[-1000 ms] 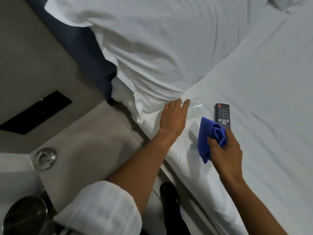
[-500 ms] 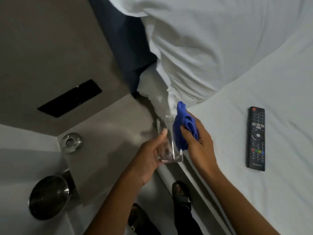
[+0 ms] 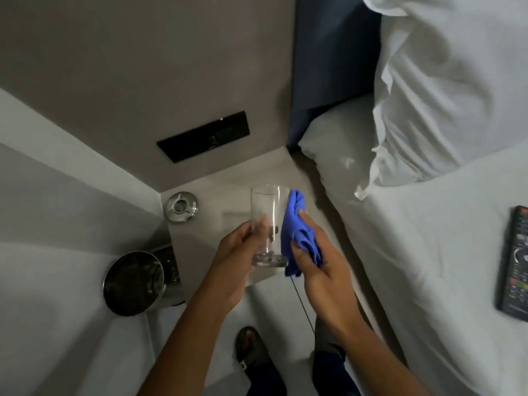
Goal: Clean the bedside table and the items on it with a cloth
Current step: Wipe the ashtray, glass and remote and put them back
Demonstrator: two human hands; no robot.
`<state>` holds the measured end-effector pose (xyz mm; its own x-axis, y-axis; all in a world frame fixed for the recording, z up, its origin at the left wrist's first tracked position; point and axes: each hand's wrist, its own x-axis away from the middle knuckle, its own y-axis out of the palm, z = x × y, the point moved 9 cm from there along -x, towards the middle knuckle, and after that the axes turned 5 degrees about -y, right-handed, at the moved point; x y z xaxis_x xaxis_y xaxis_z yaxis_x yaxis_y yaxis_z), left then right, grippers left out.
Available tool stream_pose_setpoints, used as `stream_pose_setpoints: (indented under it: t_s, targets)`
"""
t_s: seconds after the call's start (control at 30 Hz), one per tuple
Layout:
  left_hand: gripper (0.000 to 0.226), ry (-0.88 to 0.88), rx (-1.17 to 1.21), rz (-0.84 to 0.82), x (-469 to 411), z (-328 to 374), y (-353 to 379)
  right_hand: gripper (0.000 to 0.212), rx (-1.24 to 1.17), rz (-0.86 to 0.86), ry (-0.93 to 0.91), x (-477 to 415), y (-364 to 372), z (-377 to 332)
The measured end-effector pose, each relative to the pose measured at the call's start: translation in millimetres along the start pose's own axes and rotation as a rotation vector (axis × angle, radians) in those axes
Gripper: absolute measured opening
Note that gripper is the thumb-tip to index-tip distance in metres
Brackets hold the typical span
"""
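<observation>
A tall clear glass (image 3: 270,221) is held upright above the grey bedside table (image 3: 228,195), gripped near its base by my left hand (image 3: 237,252). Pressed against the glass's right side is a blue cloth (image 3: 297,232), bunched in my right hand (image 3: 323,270). A round metal ashtray (image 3: 182,207) sits at the table's back left corner. On the white bed to the right lies a black remote control (image 3: 514,261), partly cut off by the frame edge.
A shiny metal bin (image 3: 137,282) stands on the floor left of the table. A black switch panel (image 3: 203,136) is set in the wall behind. White pillows (image 3: 428,90) and the bed (image 3: 428,252) fill the right side. My sandalled foot (image 3: 251,350) is below.
My left hand picked the glass up off the bed and carried it left over the bedside table. My right hand brought the blue cloth against the glass. The view swung left.
</observation>
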<state>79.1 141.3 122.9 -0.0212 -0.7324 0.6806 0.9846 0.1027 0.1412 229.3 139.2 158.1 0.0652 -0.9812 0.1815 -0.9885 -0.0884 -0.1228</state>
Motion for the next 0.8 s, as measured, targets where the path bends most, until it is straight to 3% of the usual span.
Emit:
stream_pose_setpoints:
  t_s: [0.2, 0.3, 0.43, 0.57, 0.63, 0.8]
  targets:
    - [0.05, 0.014, 0.113, -0.004, 2, -24, -25, 0.057, 0.029, -0.106, -0.129, -28, 35, -43]
    - [0.054, 0.002, 0.305, 0.034, 1, -34, -35, 0.055, 0.075, -0.177, -0.15, -20, 45, -41]
    - [0.048, -0.082, 0.63, 0.167, -3, -42, -47, 0.053, 0.06, -0.074, -0.045, -3, 39, -16]
    - [0.078, -0.164, 0.849, 0.189, -8, -44, -37, 0.064, 0.166, -0.112, -0.16, 22, 61, -14]
    - [0.082, -0.161, 0.875, 0.197, -9, -43, -38, 0.066, 0.2, -0.102, -0.242, 25, 66, -15]
    - [0.068, -0.205, 0.928, 0.249, -8, -58, -36, 0.063, 0.082, -0.01, 0.026, -5, 48, 11]
